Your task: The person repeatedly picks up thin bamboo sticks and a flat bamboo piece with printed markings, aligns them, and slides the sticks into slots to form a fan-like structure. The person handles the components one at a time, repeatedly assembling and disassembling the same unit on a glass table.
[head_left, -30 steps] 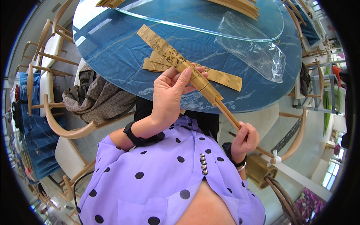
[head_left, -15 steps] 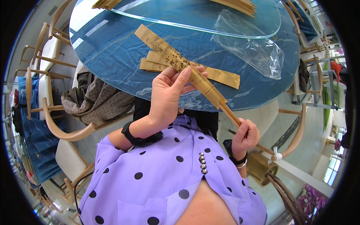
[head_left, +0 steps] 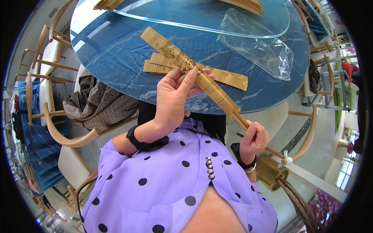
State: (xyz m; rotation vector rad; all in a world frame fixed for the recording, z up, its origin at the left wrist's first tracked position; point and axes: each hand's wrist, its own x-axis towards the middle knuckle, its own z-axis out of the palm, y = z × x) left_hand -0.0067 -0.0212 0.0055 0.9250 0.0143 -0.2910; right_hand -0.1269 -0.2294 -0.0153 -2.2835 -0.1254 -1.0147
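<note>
A gold paper chopstick sleeve (head_left: 215,91) with dark printing slants across the front of me, over the table's near edge. My left hand (head_left: 173,95) is closed around its middle, thumb on top. Thin wooden chopsticks (head_left: 241,121) stick out of the sleeve's lower right end. My right hand (head_left: 254,139) pinches their free ends; how many sticks there are I cannot tell. More gold sleeves lie on the table just beyond my left hand, some in a small overlapping stack (head_left: 155,66) and one (head_left: 231,79) reaching to the right.
The round table (head_left: 128,46) has a blue marbled top with a raised clear glass disc (head_left: 202,28). Bundles of gold sleeves (head_left: 246,6) rest at the far side. A crumpled clear plastic bag (head_left: 258,48) lies at right. A wooden chair (head_left: 72,139) holding a patterned bag (head_left: 103,105) stands left.
The sleeve has slid slightly down and right along the chopsticks, so a shorter length of them shows. Both hands keep nearly the same places and grips.
</note>
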